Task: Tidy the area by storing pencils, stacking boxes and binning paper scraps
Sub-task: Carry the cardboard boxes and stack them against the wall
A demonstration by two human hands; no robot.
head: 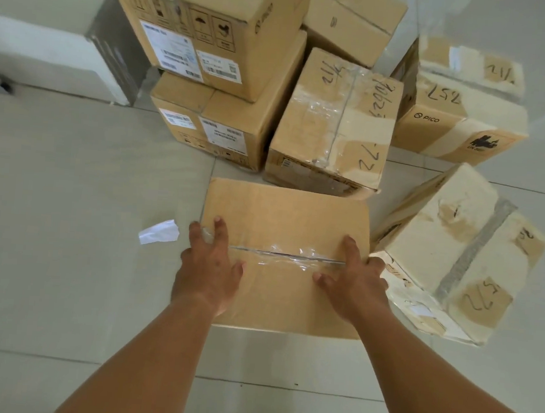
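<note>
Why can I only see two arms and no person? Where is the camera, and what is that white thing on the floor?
The camera sits on the person's head and looks down, so you see only their own arms, as if through their eyes. There is just this one picture.

The left hand lies flat on top of a brown cardboard box on the tiled floor. The right hand is at the box's right edge, with some fingers over the side. I cannot tell whether it grips.

Behind it are more boxes: a stack of two boxes, a box marked PICO, and others with numbers written on them.

The white thing is a paper scrap, lying on the floor just left of the box.
</note>
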